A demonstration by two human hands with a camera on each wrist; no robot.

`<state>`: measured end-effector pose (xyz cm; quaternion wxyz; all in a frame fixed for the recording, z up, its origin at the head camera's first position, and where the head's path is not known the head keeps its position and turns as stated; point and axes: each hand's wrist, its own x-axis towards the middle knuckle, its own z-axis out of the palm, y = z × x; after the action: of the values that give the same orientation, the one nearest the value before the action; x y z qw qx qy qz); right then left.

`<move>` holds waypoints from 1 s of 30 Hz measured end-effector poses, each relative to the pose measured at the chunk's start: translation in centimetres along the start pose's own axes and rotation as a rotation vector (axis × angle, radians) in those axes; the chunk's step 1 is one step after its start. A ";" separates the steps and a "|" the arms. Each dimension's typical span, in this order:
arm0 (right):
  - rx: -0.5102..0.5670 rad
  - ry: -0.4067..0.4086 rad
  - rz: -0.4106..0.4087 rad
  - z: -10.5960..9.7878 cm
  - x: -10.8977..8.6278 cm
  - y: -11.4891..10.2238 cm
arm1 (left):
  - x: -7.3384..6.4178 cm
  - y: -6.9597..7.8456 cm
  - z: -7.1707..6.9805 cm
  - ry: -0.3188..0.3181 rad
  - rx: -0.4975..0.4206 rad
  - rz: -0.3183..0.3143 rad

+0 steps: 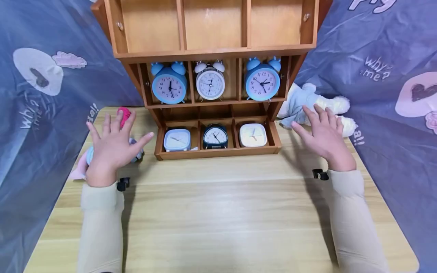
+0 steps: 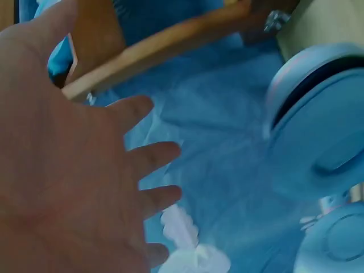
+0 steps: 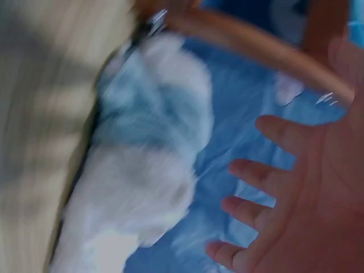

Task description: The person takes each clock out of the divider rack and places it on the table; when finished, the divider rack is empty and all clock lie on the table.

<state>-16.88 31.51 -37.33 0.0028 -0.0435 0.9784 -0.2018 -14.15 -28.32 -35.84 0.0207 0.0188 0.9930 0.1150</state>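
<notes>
Dividers (image 1: 199, 133) flank the dark clock (image 1: 215, 135); the tabletop (image 1: 218, 204) before it allows passage.

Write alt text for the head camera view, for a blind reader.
A person's left hand and right hand, fingers spread, flank a wooden shelf unit on a table. Three twin-bell clocks stand in its middle row, three more clocks below; a plush toy lies beyond the right hand.
</notes>
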 end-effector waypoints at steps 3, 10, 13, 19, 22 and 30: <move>0.087 0.016 -0.053 -0.1 -0.4 -1.5 | -0.5 0.7 1.1 0.065 -0.047 0.085; 0.203 0.023 -0.158 3.6 0.4 -6.0 | -1.5 2.6 4.4 0.168 -0.268 0.156; 0.223 0.075 -0.164 5.7 0.5 -7.3 | -1.6 2.5 5.7 0.085 -0.316 0.096; 0.204 0.077 -0.116 7.3 0.9 -8.7 | -1.4 1.9 6.9 -0.057 -0.355 0.024; 0.172 0.048 -0.098 7.7 1.5 -9.3 | -1.2 1.7 7.1 -0.059 -0.389 0.029; 0.101 -0.050 -0.051 8.6 2.4 -10.4 | -1.0 1.7 7.3 -0.031 -0.419 0.052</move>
<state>-18.18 18.35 -41.11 0.0244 -0.0732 0.9652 -0.2498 -12.81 -25.07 -42.47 0.0363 0.0414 0.9461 0.3190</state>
